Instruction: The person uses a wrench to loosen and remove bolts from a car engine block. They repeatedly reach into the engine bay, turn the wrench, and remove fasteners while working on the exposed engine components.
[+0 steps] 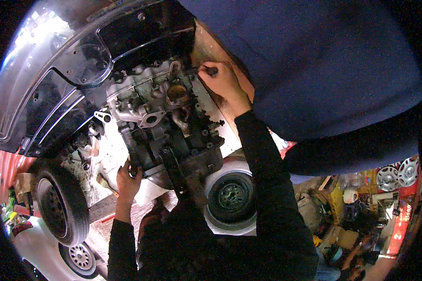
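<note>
A grimy metal engine [150,112] stands in front of me, with a round brownish opening and a pale flange on its upper side. My left hand [129,182] is at its lower left edge, thumb and fingers closed around a dark part there. At the upper right side of the engine is my right hand [222,84]. Its fingers are curled in a pinch around something small and dark, too unclear to name. A dark bar-like part [171,171] runs down the near side of the engine.
A black car body panel [89,63] rises behind at left. A large dark blue surface [333,70] fills the upper right. Nearby are a leaning wheel [61,206], a wheel with a silver cover [81,257] and a wheel beneath the engine [232,196]. Clutter [347,234] lies at right.
</note>
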### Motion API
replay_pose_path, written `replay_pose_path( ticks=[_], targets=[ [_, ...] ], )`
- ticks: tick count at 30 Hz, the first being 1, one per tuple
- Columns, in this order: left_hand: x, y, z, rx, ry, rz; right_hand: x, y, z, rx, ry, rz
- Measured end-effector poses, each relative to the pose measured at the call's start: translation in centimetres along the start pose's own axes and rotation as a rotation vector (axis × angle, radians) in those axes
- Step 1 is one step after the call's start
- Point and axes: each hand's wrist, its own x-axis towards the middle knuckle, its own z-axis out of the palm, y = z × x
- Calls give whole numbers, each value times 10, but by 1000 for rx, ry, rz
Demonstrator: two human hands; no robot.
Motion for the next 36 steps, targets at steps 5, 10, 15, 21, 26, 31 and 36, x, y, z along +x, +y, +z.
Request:
replay_pose_path(
  ticks=[5, 10, 15, 21, 26, 31, 36],
  targets=[
    [-4, 0, -4, 27, 9, 7, -15, -26, -1, -75, -317, 272],
    [-4, -6, 2, 40, 96, 124, -30, 1, 16, -55, -233, 72],
    [-2, -3, -1, 13, 59, 68, -33, 0, 23, -43, -96, -16],
    [-6, -6, 3, 49, 79, 52, -18, -5, 8, 28, -126, 212],
    [-4, -4, 4, 32, 100, 59, 0, 15, 7, 2, -113, 59],
    [-4, -5, 3, 36, 40, 18, 0, 14, 0, 96, 70, 163],
    [-7, -10, 3, 38, 32, 7, -8, 15, 7, 158, -300, 316]
  ],
)
